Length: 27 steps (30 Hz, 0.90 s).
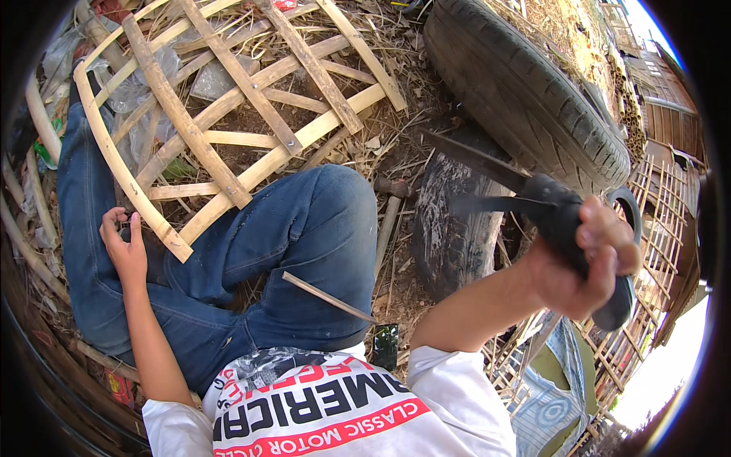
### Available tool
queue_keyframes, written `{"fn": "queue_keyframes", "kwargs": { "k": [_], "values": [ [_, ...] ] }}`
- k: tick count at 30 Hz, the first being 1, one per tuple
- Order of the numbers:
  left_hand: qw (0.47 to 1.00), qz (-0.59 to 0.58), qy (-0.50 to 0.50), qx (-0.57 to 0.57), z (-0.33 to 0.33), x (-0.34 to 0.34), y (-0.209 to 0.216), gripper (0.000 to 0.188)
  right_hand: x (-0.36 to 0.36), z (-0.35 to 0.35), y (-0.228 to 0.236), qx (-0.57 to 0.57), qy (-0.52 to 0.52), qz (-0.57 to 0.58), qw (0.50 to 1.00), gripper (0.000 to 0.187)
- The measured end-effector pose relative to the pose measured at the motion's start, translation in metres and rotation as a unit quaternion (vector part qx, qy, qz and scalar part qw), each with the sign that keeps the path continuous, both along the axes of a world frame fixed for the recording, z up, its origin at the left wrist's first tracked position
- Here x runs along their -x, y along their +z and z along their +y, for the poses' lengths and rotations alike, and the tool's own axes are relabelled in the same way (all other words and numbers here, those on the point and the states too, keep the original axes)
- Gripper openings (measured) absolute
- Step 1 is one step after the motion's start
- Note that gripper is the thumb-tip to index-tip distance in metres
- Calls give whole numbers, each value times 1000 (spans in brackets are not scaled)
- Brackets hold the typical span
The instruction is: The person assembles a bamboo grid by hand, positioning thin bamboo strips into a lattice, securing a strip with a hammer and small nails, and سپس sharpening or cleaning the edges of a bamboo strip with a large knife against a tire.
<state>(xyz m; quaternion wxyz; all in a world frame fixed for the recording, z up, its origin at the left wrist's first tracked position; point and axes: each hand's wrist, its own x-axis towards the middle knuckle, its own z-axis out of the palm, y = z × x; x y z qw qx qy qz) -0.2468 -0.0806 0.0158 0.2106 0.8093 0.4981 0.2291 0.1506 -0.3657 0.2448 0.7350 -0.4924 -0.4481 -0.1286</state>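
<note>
Person sits on the ground w/ legs in blue jeans (304, 228) crossed, white printed T-shirt (327, 415) at the bottom edge. Right hand (582, 266) is raised at the right side, fist wrapped tight round the dark handle of a big knife (525, 199); handle runs thru the fist, blade sticks out up-left from the thumb side, toward the tyres, dark & motion-blurred so it shows doubled, tip roughly over the gap btw the two tyres. Left hand (126, 244) rests low on the left thigh, palm half open, fingers loosely curled, holding nothing; its fingertips sit just beside the lower end of a bamboo lattice frame (228, 114), touching or not I can't tell. That frame, flat split-bamboo strips crossed in a grid w/ a curved outer strip, lies across the left knee and the ground beyond, well apart from the knife hand. A thin bamboo sliver (327, 297) lies slanted on the right thigh, btw the two hands. Hammer (388, 217) w/ wooden handle lies on the dirt just right of the right knee, next to a worn tyre (457, 236) lying flat; a larger tyre (525, 91) lies above it. Small dark phone-like slab (385, 346) on the ground near the shirt hem. Straw & bamboo offcuts all round; more lattice panels (655, 228) at far right.
</note>
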Motion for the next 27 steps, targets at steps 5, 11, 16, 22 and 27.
{"fn": "queue_keyframes", "kwargs": {
  "k": [5, 11, 16, 22, 27],
  "values": [
    [1000, 9, -4, 2, -3, 0, 1, 24, -9, 17, -76, 88, -85, 42, 992, 18],
    [1000, -7, 6, 4, -2, 0, 3, 24, -1, 25, -56, 75, -61, 129, 987, 22],
    [1000, 5, -9, 6, -3, 2, 1, 24, 4, 5, -1, -34, 74, 37, 996, 15],
    [1000, -2, -15, -1, -3, 2, 1, 24, -11, 26, -88, 75, -22, 143, 987, 21],
    [1000, 0, -6, 10, -7, 0, 4, 24, -2, 2, -27, 29, -21, 38, 999, 10]
  ]
}}
